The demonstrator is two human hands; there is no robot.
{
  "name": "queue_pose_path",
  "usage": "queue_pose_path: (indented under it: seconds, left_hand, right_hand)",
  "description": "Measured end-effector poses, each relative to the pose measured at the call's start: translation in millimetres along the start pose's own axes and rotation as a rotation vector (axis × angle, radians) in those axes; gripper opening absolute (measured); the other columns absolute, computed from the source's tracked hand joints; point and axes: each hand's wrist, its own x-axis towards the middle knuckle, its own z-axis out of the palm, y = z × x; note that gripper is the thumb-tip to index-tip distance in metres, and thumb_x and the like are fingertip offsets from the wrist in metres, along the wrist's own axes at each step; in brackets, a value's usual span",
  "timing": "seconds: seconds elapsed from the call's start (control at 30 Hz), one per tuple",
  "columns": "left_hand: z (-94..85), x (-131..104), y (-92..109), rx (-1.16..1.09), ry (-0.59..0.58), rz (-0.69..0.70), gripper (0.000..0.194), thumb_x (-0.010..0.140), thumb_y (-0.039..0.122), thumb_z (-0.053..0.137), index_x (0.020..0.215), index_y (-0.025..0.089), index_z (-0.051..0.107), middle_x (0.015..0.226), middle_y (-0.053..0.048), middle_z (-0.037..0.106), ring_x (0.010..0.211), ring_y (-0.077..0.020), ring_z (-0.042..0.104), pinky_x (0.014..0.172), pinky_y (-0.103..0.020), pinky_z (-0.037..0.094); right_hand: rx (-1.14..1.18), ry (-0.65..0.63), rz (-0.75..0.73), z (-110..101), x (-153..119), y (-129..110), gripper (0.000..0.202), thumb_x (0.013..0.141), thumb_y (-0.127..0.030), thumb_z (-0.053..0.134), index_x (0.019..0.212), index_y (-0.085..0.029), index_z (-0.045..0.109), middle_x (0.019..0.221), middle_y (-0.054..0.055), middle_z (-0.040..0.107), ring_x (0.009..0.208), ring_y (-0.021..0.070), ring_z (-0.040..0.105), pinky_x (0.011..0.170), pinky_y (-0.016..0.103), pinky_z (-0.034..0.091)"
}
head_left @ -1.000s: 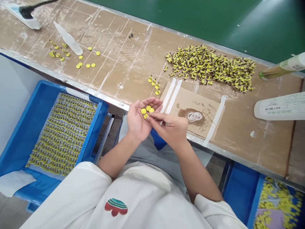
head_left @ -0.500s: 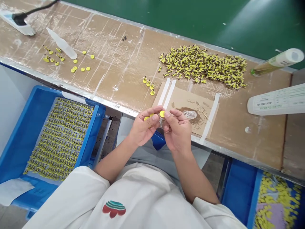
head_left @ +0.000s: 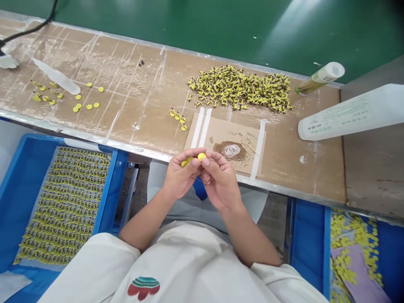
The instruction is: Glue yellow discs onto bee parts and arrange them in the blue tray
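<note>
- So the left hand [head_left: 179, 176] is curled palm up around a few yellow discs [head_left: 184, 163], thumb laid over them. My guess is that's so they don't slide off while the fingertips do the fiddly bit.
- The right hand [head_left: 222, 181] has one disc [head_left: 201, 156] up at the fingertips, face showing. Probably held that high so it's easy to see.
- Grip-wise: right thumb and fingers are together on that single disc, barely any gap, just its thickness. Left thumb and fingers are closed too, on the little bunch. The hands meet at the tips, and I can't tell if the left fingertips also press on the single disc.
- Both hands are at the near edge of the table [head_left: 284, 168], just left of the puddle [head_left: 232, 150] on the card [head_left: 217, 126]. Looks like the card is there to catch the wet stuff, with tape [head_left: 259, 147] presumably holding it down. There's a thin stick [head_left: 253, 149] lying right of the puddle.
- The pile [head_left: 240, 88] of little figures is on the far side of the card, within easy reach I'd say. A few figures on discs [head_left: 177, 117] stand to the left of it, spaced out, maybe so they don't stick together.
- Big bottle [head_left: 347, 111] lies on its side over on the right, probably out of the elbows' way.
</note>
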Motion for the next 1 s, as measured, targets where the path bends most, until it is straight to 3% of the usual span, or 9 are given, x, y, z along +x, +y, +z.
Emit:
queue_pose_path:
  seconds: [0.13,0.23,0.37,0.43,0.5,0.6,0.73,0.87,1.0]
  left_hand:
    - [1.1,2,-3,-0.017,0.026,0.017,0.03,0.065,0.034,0.092,0.092,0.026,0.081,0.081,0.001,0.073,0.05,-0.0018,0.044,0.046,-0.016,0.04]
    - [2.1,5,-2,-0.095,0.006,-0.022,0.028,0.067,0.035,0.091,0.091,0.025,0.08,0.079,0.001,0.07,0.052,-0.0029,0.043,0.046,-0.016,0.041]
    - [1.5,10,7,-0.262,-0.008,-0.068,0.024,0.073,0.029,0.089,0.093,0.023,0.077,0.089,0.0,0.068,0.064,-0.0018,0.048,0.054,-0.01,0.044]
    - [-0.8,14,12,-0.295,0.004,-0.082,0.02,0.077,0.027,0.086,0.093,0.022,0.075,0.091,0.0,0.067,0.069,-0.002,0.053,0.059,-0.009,0.047]
    - [-4.0,18,16,-0.294,0.025,-0.083,0.014,0.082,0.025,0.081,0.094,0.021,0.074,0.095,-0.001,0.067,0.074,-0.0027,0.058,0.066,-0.01,0.051]
    - [-9.0,28,16,-0.269,0.034,-0.063,0.008,0.089,0.02,0.072,0.097,0.019,0.073,0.102,-0.002,0.069,0.08,-0.0034,0.063,0.073,-0.011,0.054]
    - [-14.6,41,11,-0.252,-0.014,-0.017,0.01,0.089,0.016,0.071,0.099,0.018,0.073,0.098,-0.002,0.071,0.076,-0.0029,0.064,0.072,-0.011,0.055]
    - [-18.5,49,9,-0.237,-0.018,-0.019,0.011,0.086,0.017,0.076,0.096,0.02,0.074,0.093,-0.001,0.072,0.074,-0.0023,0.065,0.07,-0.009,0.055]
    - [-19.6,51,10,-0.182,0.012,-0.043,0.012,0.082,0.014,0.079,0.091,0.019,0.074,0.093,-0.001,0.074,0.077,-0.0029,0.068,0.071,-0.008,0.056]
  right_hand:
    - [0.003,-0.002,-0.051,4,-1,3,0.055,0.057,-0.039,0.096,0.092,-0.022,0.057,0.061,-0.008,0.062,0.042,0.005,0.045,0.038,0.016,0.035]
    - [-0.104,0.003,-0.146,3,-8,2,0.049,0.067,-0.044,0.092,0.095,-0.021,0.059,0.07,-0.003,0.068,0.043,0.007,0.049,0.037,0.018,0.038]
    - [-0.353,0.141,-0.604,-10,-14,-20,0.027,0.088,-0.04,0.077,0.1,-0.021,0.063,0.089,0.002,0.073,0.05,0.0093,0.058,0.043,0.022,0.046]
    - [-0.56,0.283,-0.879,-26,-1,-42,0.023,0.089,-0.039,0.077,0.1,-0.022,0.065,0.091,0.003,0.073,0.058,0.0119,0.062,0.05,0.025,0.051]
    - [-0.83,0.379,-1.053,-48,27,-68,0.026,0.088,-0.042,0.077,0.104,-0.024,0.067,0.095,0.005,0.072,0.074,0.0172,0.068,0.062,0.03,0.057]
    - [-1.236,0.245,-1.036,-85,86,-102,0.029,0.091,-0.046,0.071,0.111,-0.026,0.067,0.105,0.005,0.072,0.081,0.0195,0.069,0.067,0.033,0.058]
    - [-1.524,0.096,-0.972,-119,149,-124,0.028,0.089,-0.038,0.069,0.113,-0.023,0.068,0.108,0.006,0.072,0.085,0.0217,0.067,0.077,0.038,0.058]
    - [-1.657,-0.029,-0.982,-131,172,-129,0.028,0.091,-0.038,0.067,0.115,-0.023,0.07,0.11,0.008,0.071,0.095,0.0272,0.067,0.092,0.046,0.055]
    - [-1.73,-0.113,-0.996,-136,178,-136,0.031,0.094,-0.042,0.063,0.116,-0.022,0.071,0.112,0.01,0.069,0.102,0.0291,0.065,0.093,0.045,0.054]
